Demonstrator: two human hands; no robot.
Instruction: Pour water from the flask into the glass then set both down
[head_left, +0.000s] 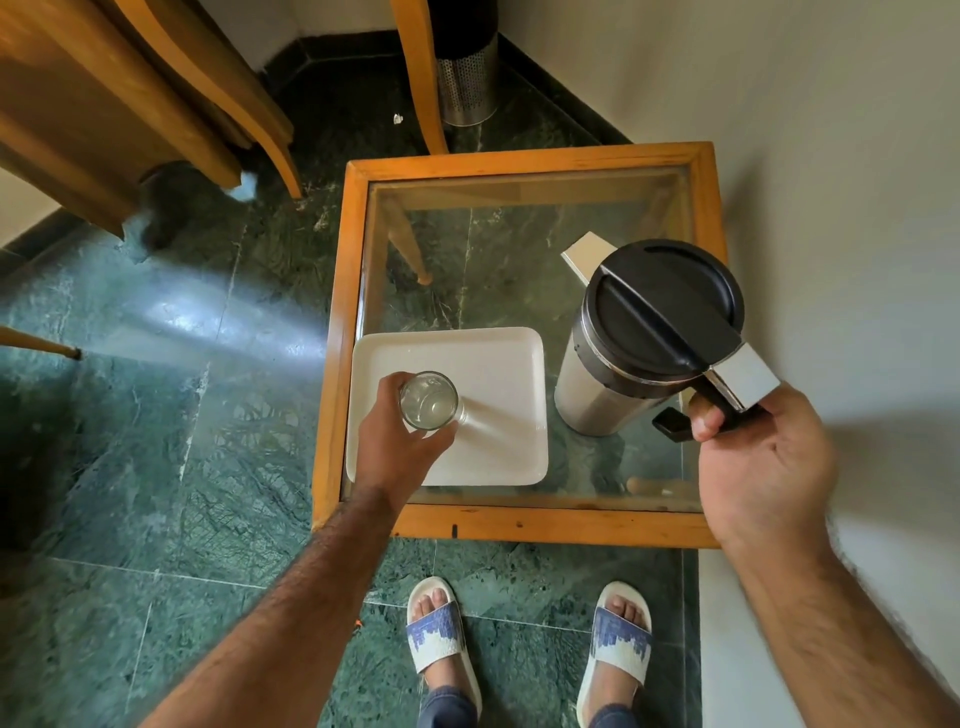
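Observation:
A steel flask (644, 338) with a black lid and a pointed spout stands upright over the right half of the glass-topped table (519, 166). My right hand (758, 447) grips its black handle at the near right. My left hand (400, 441) is wrapped around a clear glass (430, 400) with some water in it, over the left part of a white tray (498, 364). I cannot tell whether the glass touches the tray or whether the flask rests on the table.
The table has a wooden frame and stands against a white wall on the right. A perforated metal bin (467, 78) and wooden chair legs (421, 78) stand behind it. More wooden furniture fills the upper left. My slippered feet (441, 634) are on the green marble floor.

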